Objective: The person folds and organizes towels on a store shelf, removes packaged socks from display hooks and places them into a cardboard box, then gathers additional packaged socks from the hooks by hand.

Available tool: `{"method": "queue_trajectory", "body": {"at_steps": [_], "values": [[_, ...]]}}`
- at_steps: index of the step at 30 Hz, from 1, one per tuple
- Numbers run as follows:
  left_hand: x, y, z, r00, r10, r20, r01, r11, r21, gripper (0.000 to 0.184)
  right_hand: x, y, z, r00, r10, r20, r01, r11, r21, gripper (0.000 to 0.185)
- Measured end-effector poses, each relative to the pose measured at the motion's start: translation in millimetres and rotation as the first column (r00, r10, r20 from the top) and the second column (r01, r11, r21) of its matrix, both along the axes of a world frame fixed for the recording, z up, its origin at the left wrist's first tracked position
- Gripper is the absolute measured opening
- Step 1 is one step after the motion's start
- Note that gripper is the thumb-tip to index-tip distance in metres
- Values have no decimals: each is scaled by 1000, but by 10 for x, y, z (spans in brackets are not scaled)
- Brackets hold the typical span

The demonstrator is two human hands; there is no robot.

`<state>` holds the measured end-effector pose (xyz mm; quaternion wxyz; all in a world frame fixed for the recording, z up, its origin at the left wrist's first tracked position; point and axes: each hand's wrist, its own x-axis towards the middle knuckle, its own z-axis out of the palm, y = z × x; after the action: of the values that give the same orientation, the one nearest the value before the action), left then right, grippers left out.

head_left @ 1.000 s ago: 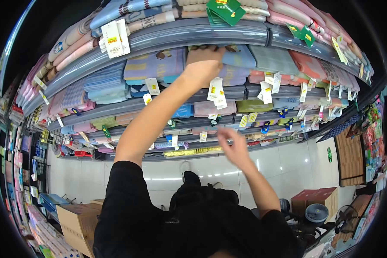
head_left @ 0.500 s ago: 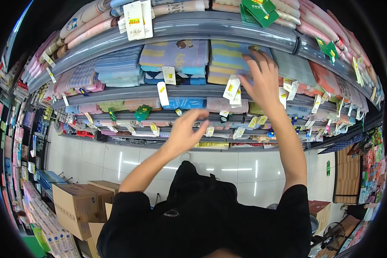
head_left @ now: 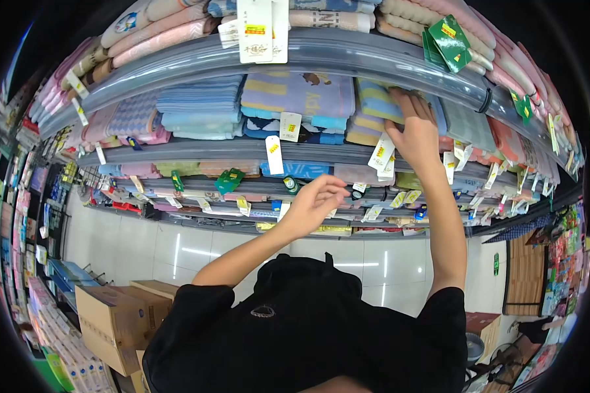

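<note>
My right hand [head_left: 413, 134] reaches onto the middle shelf. Its fingers lie over the top of a folded yellow-and-blue striped towel [head_left: 375, 98], with the thumb apart at the front edge; no closed grip shows. White price tags [head_left: 382, 154] hang just below the thumb. My left hand [head_left: 316, 204] hovers in front of the lower shelves, fingers loosely curved and apart, nothing in it. To the left of the striped towel sits a lavender-and-yellow folded towel [head_left: 298, 95] on a stack, with a white tag [head_left: 290, 127] in front.
Clear plastic edging [head_left: 354, 52] runs along the shelf above my right hand. Blue towels [head_left: 200, 98] are stacked farther left. Cardboard boxes [head_left: 115, 324] stand on the floor at left. A fan [head_left: 505, 360] is at lower right, near a wooden panel [head_left: 526, 275].
My view has shifted, so the shelves appear farther right. My right hand's fingers have drawn closer together on the striped towel. My left hand has moved right and slightly down.
</note>
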<state>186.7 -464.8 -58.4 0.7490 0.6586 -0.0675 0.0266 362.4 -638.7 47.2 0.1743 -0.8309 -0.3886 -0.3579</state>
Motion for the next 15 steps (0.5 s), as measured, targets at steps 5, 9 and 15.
{"method": "queue_trajectory", "body": {"at_steps": [5, 9, 15], "values": [[335, -11, 241, 949, -311, -62, 259, 874, -411, 49, 38, -91, 30, 996, -66, 63, 60, 994, 91, 46], [539, -121, 294, 872, -490, -4, 302, 543, -783, 67, -579, -182, 30, 960, 78, 269, -106, 990, 94, 45], [470, -325, 123, 754, -656, 3, 142, 159, -977, 70, -1530, -263, -274, 984, 144, -101, -155, 981, -118, 44]]}}
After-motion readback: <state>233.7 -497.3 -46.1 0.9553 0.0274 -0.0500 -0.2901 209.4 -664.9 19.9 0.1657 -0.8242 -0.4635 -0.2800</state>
